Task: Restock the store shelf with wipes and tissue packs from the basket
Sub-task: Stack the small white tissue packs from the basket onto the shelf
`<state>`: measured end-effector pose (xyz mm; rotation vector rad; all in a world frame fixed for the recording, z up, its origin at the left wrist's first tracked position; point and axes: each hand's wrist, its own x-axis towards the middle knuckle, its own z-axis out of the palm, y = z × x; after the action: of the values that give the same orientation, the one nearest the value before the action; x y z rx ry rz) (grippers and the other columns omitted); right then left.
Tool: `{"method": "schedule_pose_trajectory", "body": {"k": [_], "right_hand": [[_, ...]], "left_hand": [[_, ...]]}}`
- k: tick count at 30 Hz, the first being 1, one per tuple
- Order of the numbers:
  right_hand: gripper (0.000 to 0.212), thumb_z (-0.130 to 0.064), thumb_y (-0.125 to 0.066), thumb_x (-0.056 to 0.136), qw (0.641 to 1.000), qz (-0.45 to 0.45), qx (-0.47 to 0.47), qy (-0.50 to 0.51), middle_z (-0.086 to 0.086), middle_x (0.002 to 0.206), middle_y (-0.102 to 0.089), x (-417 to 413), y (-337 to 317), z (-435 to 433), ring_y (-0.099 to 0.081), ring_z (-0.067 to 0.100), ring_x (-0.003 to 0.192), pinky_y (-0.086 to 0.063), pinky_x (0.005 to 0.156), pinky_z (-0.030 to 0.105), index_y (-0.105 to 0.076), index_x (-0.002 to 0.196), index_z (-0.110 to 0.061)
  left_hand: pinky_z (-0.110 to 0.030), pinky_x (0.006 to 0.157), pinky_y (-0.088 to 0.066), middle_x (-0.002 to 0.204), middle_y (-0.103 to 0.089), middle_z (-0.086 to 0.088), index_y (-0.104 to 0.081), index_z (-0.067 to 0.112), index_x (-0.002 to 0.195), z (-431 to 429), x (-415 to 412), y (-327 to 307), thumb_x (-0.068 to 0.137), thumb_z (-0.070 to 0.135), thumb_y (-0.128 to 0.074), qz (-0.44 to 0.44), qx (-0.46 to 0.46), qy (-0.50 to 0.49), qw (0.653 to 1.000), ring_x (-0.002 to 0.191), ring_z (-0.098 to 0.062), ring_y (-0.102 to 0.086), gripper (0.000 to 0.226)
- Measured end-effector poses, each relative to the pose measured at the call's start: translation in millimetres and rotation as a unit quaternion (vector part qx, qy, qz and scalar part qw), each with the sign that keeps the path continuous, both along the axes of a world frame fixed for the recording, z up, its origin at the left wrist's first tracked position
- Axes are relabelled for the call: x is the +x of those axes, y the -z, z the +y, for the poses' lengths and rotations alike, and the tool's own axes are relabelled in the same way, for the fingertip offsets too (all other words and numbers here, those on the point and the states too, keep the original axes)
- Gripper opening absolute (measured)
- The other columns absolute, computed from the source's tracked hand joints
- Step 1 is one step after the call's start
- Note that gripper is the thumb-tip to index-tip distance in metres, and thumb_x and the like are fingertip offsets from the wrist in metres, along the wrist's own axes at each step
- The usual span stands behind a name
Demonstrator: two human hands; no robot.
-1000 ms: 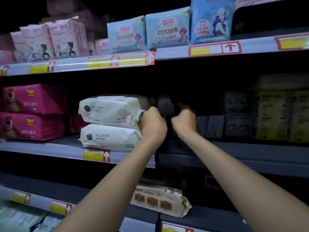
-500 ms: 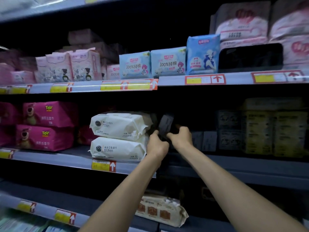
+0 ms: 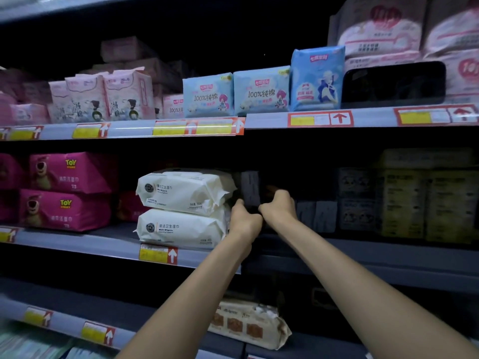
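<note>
Both my arms reach into the middle shelf point(image 3: 181, 257). My left hand point(image 3: 243, 220) and my right hand point(image 3: 278, 207) grip the lower part of a small dark grey pack point(image 3: 250, 187) that stands upright in the shadow. It sits just right of two stacked white wet-wipe packs point(image 3: 184, 207). More small dark packs point(image 3: 317, 216) stand to the right of my right hand. The basket is out of view.
Pink bear-print wipe packs point(image 3: 67, 190) lie stacked at the left of the same shelf, yellowish boxes point(image 3: 425, 200) at its right. The upper shelf carries pink and blue cotton packs point(image 3: 260, 92). A beige pack point(image 3: 248, 325) lies on the shelf below.
The view has tilted upward, so the shelves sit lower in the frame. My two hands have drawn closer together around the dark pack, which now stands more upright.
</note>
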<state>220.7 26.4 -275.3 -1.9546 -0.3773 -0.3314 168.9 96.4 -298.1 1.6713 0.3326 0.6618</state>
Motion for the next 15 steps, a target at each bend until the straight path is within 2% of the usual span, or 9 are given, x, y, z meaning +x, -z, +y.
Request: {"method": "schedule_pose_trajectory", "body": {"k": [2,5,8,10,11,13,15], "right_hand": [[0.040,-0.003,-0.066,0.090,1.000,-0.002,-0.001,0.001,0.015,0.113,-0.064,0,0,-1,-0.064,0.028,0.093,-0.050,0.066,0.030,-0.059,0.129,-0.005],[0.048,-0.003,-0.068,0.087,1.000,-0.002,0.001,-0.004,0.015,0.117,-0.064,-2,1,-5,-0.065,0.029,0.097,-0.056,0.072,0.032,-0.058,0.134,-0.009],[0.058,-0.002,-0.068,0.085,1.000,-0.002,0.002,-0.013,0.012,0.121,-0.063,-6,1,-14,-0.065,0.027,0.100,-0.061,0.081,0.037,-0.055,0.140,-0.016],[0.062,-0.003,-0.068,0.087,0.999,-0.016,-0.022,-0.019,0.010,0.125,-0.062,-11,1,-26,-0.062,0.024,0.100,-0.057,0.078,0.032,-0.051,0.145,-0.018],[0.064,-0.005,-0.069,0.088,0.999,-0.028,-0.040,-0.021,0.009,0.129,-0.062,-14,0,-33,-0.061,0.023,0.101,-0.054,0.076,0.030,-0.049,0.148,-0.019],[0.068,-0.011,-0.071,0.091,0.996,-0.044,-0.067,-0.026,0.008,0.139,-0.059,-23,-1,-49,-0.060,0.021,0.104,-0.048,0.076,0.028,-0.044,0.152,-0.021],[0.073,-0.020,-0.075,0.091,0.994,-0.056,-0.091,-0.033,0.006,0.146,-0.055,-32,-2,-67,-0.059,0.021,0.107,-0.046,0.079,0.028,-0.041,0.154,-0.023]], "left_hand": [[-0.047,0.092,-0.062,0.099,-0.064,0.005,-0.045,0.022,0.146,-2,-3,1,0.085,-0.004,-0.058,-0.002,0.001,0.003,1.000,0.104,-0.027,-0.070,0.067],[-0.048,0.092,-0.061,0.103,-0.071,-0.003,-0.050,0.023,0.134,-1,-5,5,0.072,0.001,-0.064,-0.003,-0.012,0.016,1.000,0.101,-0.028,-0.072,0.067],[-0.049,0.090,-0.062,0.105,-0.073,-0.013,-0.052,0.020,0.118,-2,-11,4,0.075,-0.006,-0.072,-0.012,-0.020,0.022,0.999,0.098,-0.030,-0.073,0.053],[-0.048,0.090,-0.063,0.101,-0.071,-0.012,-0.050,0.017,0.121,-5,-20,0,0.081,-0.010,-0.072,-0.009,-0.014,0.030,0.999,0.096,-0.027,-0.073,0.052],[-0.047,0.091,-0.062,0.098,-0.069,-0.008,-0.046,0.021,0.126,-6,-25,-1,0.084,-0.011,-0.070,-0.007,-0.008,0.034,0.999,0.096,-0.025,-0.071,0.057],[-0.045,0.095,-0.059,0.096,-0.063,0.000,-0.040,0.017,0.149,-9,-34,-4,0.088,-0.009,-0.070,-0.011,0.011,0.040,0.999,0.094,-0.021,-0.067,0.073],[-0.037,0.093,-0.058,0.102,-0.062,0.002,-0.036,0.015,0.154,-12,-45,-7,0.089,-0.001,-0.074,-0.008,0.047,0.045,0.998,0.093,-0.016,-0.065,0.077]]}}
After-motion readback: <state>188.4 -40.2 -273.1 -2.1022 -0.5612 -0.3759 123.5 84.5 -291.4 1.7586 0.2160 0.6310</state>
